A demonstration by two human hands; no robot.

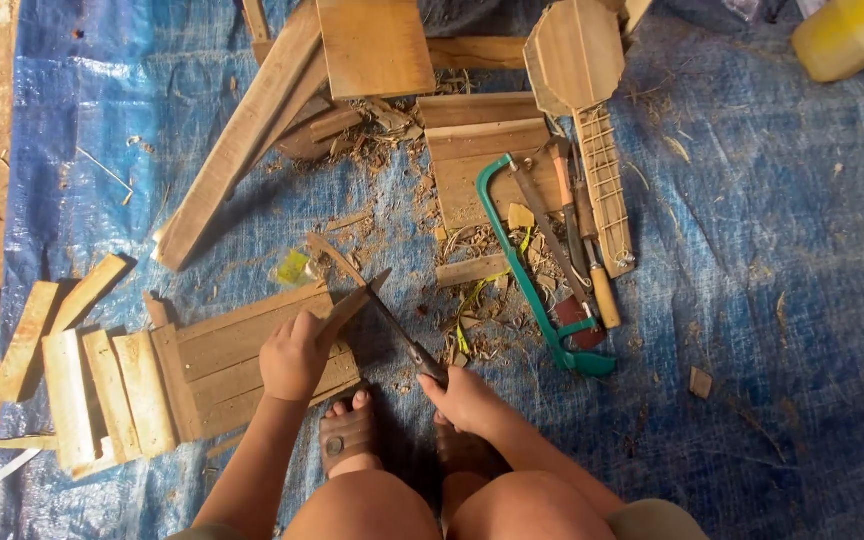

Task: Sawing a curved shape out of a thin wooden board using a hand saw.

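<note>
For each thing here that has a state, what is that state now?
left hand: closed on the wood piece
right hand: closed on the knife, blade against the wood piece
green saw: lying flat on the blue tarp, untouched

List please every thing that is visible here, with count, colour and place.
tarp: one, blue, covers the ground
long plank: one, brown, upper left
square board: one, brown, top centre
small stringed instrument: one, unfinished wood, upper right
hacksaw: one, green frame, centre right
hand tools: several, wooden handles, beside the hacksaw
container: one, yellow, top right corner
slats: several, pale wood, left
wood piece: one, brown, held at centre
knife: one, dark blade, centre
left hand: grips the wood piece
right hand: grips the knife
</note>
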